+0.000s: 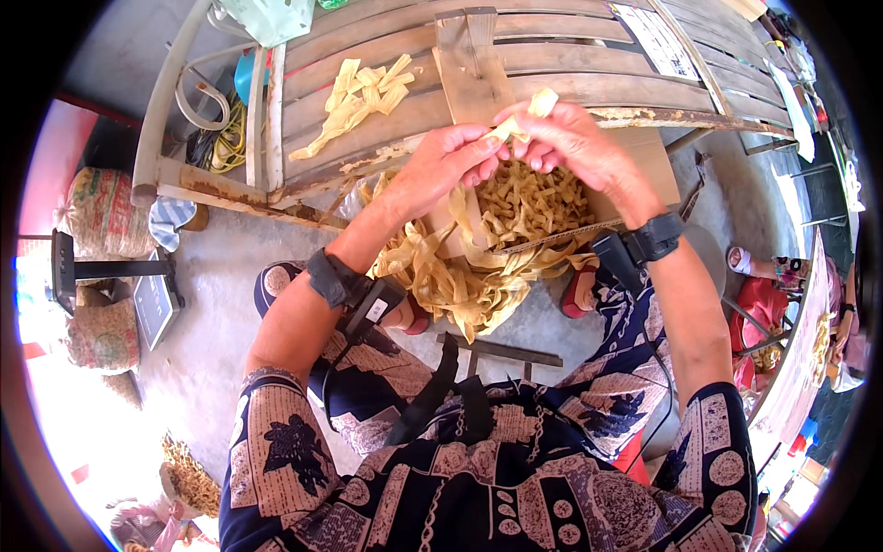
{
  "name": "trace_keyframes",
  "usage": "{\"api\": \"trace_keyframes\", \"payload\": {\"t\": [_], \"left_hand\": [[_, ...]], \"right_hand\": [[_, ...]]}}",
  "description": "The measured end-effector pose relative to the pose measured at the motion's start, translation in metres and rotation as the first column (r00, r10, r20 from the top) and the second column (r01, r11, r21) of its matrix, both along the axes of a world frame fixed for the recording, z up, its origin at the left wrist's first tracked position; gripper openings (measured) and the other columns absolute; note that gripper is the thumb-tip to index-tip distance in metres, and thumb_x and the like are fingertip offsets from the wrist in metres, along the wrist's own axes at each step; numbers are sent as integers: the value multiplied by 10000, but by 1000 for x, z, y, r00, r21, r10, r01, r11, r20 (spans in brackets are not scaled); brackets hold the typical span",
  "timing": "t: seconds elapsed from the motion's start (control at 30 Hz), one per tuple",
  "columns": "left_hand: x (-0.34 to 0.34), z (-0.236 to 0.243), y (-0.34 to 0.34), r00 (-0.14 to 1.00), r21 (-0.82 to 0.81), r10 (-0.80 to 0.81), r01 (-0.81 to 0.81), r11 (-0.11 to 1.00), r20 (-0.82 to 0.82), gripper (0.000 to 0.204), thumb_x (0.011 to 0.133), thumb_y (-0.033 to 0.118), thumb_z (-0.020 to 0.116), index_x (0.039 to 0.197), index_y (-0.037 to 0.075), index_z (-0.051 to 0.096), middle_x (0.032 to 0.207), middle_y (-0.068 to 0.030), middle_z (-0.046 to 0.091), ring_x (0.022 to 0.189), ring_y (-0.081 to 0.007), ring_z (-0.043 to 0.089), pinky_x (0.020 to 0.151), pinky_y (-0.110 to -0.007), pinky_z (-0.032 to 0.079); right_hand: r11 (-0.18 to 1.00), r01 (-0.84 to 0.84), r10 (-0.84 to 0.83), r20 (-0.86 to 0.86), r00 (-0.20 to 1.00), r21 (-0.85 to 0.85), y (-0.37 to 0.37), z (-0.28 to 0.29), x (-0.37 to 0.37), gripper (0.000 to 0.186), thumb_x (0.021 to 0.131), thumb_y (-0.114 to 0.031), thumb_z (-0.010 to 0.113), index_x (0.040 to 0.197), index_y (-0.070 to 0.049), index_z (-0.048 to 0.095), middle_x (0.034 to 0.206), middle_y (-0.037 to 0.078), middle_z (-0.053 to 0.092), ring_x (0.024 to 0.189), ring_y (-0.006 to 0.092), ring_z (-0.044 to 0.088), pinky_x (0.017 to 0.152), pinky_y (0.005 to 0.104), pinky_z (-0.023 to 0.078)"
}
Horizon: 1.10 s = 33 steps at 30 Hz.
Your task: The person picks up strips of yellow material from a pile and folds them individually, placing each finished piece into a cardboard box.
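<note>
My left hand [456,156] and my right hand [572,147] meet above a cardboard box [636,164], both closed on a pale yellow folded strip [537,110]. The thumbs and fingers pinch it, and its short end sticks up from my right fingers. Below them, the box holds a heap of short twisted yellow pieces [543,204]. Long loose yellow strips [469,294] spill over its near side between my knees. More strips [359,97] lie on the slatted bench [575,87] beyond my hands, left of an upright wooden block [464,51].
The bench's rusty frame edge [671,118] runs across ahead. At left stand stuffed sacks [106,216] and a black platform scale [156,299]. A low wooden stool or bar [515,354] is below me. Co-workers' limbs [842,322] show beside a table [791,368] at right, another person [138,524] lower left.
</note>
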<state>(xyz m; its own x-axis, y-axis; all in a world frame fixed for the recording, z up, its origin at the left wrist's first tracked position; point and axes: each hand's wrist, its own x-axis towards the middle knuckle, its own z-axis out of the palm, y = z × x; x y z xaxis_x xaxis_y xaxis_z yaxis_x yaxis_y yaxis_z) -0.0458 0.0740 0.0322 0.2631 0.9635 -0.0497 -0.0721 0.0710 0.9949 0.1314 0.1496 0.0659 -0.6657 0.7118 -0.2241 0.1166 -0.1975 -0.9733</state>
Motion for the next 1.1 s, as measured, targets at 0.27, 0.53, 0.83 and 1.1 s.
{"api": "trace_keyframes", "payload": {"t": [0.27, 0.53, 0.83, 1.1], "left_hand": [[-4, 4, 3, 997, 53, 17, -13, 999, -75, 236, 912, 236, 467, 859, 34, 578, 587, 58, 382, 550, -39, 330, 508, -187, 276], [-15, 18, 18, 997, -9, 17, -16, 1000, 73, 231, 917, 221, 454, 874, 24, 567, 610, 53, 407, 571, -46, 353, 533, -181, 294], [-38, -6, 80, 909, -180, 268, -219, 959, 319, 161, 883, 213, 517, 875, 55, 551, 689, 33, 457, 604, -50, 403, 576, -231, 380], [-34, -14, 109, 849, -120, 505, -492, 862, 152, 136, 856, 185, 551, 840, 52, 566, 663, 30, 488, 553, -46, 378, 520, -214, 346]], "right_hand": [[984, 67, -102, -211, 972, -168, -10, 2, -2, 153, 776, -122, 650, 865, -6, 604, 604, -28, 486, 461, 0, 369, 393, 143, 256], [985, 101, -130, -226, 965, -137, 21, 10, -1, 148, 810, -160, 612, 867, -24, 610, 597, -40, 466, 473, 15, 359, 409, 156, 253], [942, 332, -333, -228, 915, -46, 73, -20, -41, 137, 808, -166, 619, 840, -33, 610, 654, -8, 544, 519, 37, 450, 456, 160, 353], [919, 393, -384, -280, 880, -27, 100, -47, -60, 149, 804, -166, 619, 808, -19, 604, 659, 16, 551, 528, 62, 469, 468, 185, 381]]}}
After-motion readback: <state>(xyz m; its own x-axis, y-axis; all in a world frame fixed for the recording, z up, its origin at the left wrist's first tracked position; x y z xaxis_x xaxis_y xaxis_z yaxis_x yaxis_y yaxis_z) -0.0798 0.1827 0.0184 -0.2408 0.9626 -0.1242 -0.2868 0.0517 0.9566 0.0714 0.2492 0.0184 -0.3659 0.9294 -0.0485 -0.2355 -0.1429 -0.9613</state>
